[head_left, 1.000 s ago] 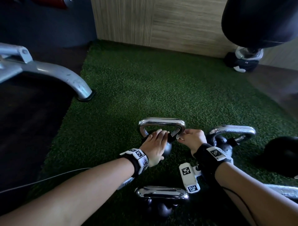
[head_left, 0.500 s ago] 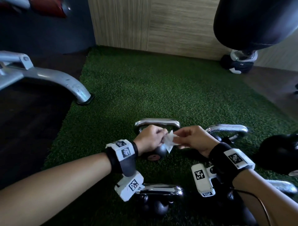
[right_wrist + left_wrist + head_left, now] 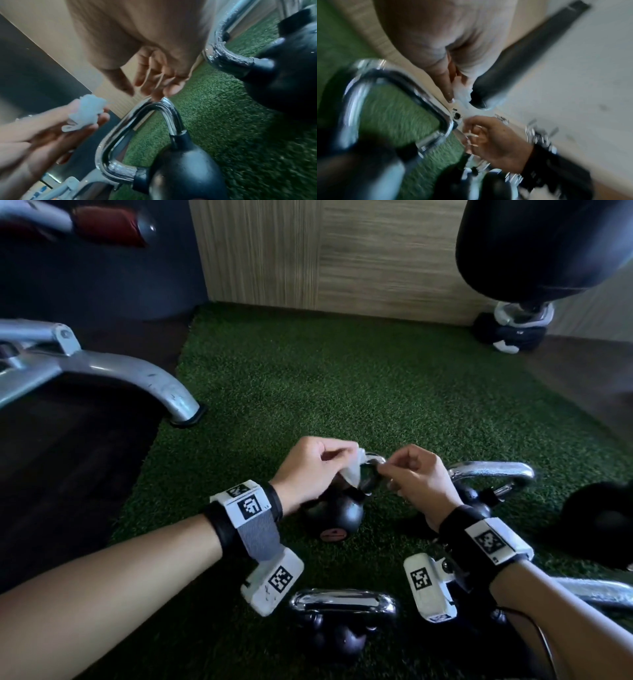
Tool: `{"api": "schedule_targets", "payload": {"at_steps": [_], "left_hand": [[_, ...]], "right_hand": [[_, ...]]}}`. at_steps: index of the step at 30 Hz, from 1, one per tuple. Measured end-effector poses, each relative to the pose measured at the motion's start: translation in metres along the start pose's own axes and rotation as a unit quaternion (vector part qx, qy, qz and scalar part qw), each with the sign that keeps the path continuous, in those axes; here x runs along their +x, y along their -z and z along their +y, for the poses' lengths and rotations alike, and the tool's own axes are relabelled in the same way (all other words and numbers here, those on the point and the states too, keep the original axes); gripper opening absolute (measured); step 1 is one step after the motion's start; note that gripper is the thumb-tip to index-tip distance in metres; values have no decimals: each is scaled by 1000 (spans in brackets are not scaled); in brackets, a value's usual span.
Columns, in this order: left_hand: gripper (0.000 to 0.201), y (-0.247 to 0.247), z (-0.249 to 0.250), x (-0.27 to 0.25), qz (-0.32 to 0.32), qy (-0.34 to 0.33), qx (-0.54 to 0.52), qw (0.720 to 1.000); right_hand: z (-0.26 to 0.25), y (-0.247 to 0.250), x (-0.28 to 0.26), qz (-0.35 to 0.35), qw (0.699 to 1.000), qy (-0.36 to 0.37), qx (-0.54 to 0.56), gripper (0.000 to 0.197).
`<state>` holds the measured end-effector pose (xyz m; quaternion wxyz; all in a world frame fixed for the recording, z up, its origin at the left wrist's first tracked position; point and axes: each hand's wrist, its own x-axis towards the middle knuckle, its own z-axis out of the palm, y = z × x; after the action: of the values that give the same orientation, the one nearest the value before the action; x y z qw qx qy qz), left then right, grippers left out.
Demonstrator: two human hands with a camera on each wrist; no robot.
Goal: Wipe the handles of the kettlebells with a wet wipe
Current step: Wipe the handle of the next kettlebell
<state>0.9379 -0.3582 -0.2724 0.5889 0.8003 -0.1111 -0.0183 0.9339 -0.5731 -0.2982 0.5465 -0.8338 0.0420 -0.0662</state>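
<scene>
Our left hand [image 3: 313, 470] pinches the crumpled white wet wipe [image 3: 352, 470] between thumb and fingers, holding it just above the chrome handle [image 3: 371, 474] of the middle kettlebell [image 3: 334, 515] — in the right wrist view the wipe [image 3: 87, 109] sits bunched at our fingertips, a little apart from the handle's top bend. Our right hand [image 3: 419, 477] has its fingers curled, the tips meeting the top of that same handle; the right wrist view shows the fingertips [image 3: 157, 94] touching the chrome bend [image 3: 159, 105], though we cannot tell whether they pinch it or merely rest on it. The kettlebell stands tilted on the green turf mat [image 3: 342, 378], near the middle of the mat's near half, its black ball toward us. A second kettlebell [image 3: 479, 484] lies just to its right, handle pointing right, and a third [image 3: 342, 621] stands at the mat's near edge between our wrists. Off the mat's left edge a grey metal machine leg [image 3: 137, 374] comes down to the floor — and by the far right corner sits a black punching bag [image 3: 548, 244] over its base.
</scene>
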Motion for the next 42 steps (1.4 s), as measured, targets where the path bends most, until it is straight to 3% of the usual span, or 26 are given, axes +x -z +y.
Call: {"api": "schedule_targets", "payload": {"at_steps": [2, 4, 7, 10, 12, 16, 19, 21, 24, 26, 28, 31, 33, 37, 40, 42], "left_hand": [[27, 10, 6, 1, 53, -141, 139, 979], [28, 15, 4, 9, 56, -236, 229, 943], [32, 7, -10, 20, 10, -217, 354, 910], [47, -9, -21, 21, -35, -220, 440, 870], [34, -13, -21, 20, -47, -242, 457, 855], [36, 2, -25, 10, -38, -269, 422, 865], [22, 22, -38, 4, 29, -247, 356, 901], [16, 27, -44, 4, 64, -239, 332, 911], [34, 19, -50, 0, 37, -259, 361, 895], [36, 16, -55, -1, 55, -249, 315, 914], [30, 20, -61, -1, 113, -206, 234, 943], [27, 29, -76, -3, 189, -117, 149, 964], [29, 30, -85, -9, 192, -106, 132, 967], [30, 27, -109, -18, 194, -93, 121, 969], [24, 30, -124, -18, 120, -14, 107, 987], [24, 29, -131, -16, 109, -1, 102, 989]], "right_hand": [[26, 1, 14, 63, 992, -90, -64, 17], [54, -3, 27, 40, 977, -172, -118, 33], [72, -18, 30, -80, 960, -266, -27, 59], [74, -37, 22, -200, 933, -296, 51, 41], [75, -48, 22, -192, 941, -275, 55, 29], [78, -57, 31, -124, 966, -228, -2, 35], [77, -56, 27, -113, 971, -209, 11, 35], [76, -53, 26, -113, 972, -206, 8, 39], [81, -53, 28, -116, 971, -207, -7, 63], [91, -53, 34, -124, 973, -193, -15, 77], [94, -51, 35, -131, 974, -184, -26, 71], [86, -49, 33, -125, 973, -189, -32, 64], [81, -49, 31, -128, 974, -186, -28, 61], [78, -50, 31, -124, 974, -187, -29, 32], [77, -49, 30, -122, 974, -186, -38, 33], [77, -49, 30, -120, 974, -186, -39, 34]]}}
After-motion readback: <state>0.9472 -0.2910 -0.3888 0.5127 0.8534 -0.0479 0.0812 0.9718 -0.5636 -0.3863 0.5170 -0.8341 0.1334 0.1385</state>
